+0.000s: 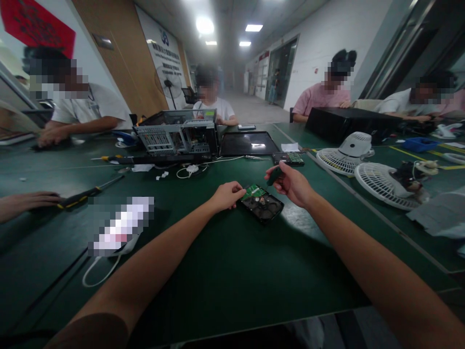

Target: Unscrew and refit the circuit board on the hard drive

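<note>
A hard disk drive (268,206) lies on the green table with its circuit board and dark metal underside facing up. My left hand (228,195) is closed at its left edge, thumb and fingers pinching the corner by the green board. Above the drive's far right side, my right hand (290,184) is closed round a dark green tool handle (274,176). The tool's tip is too small to make out, so its exact kind is unclear. Another hard drive (288,159) rests farther back, behind my right hand.
An opened computer case (178,138) and a flat black panel (249,143) stand at the back. White fan parts (347,152) lie right. At left are a phone (121,225) with a white cable, a screwdriver (90,193) and another person's hand (29,203). Several people sit around.
</note>
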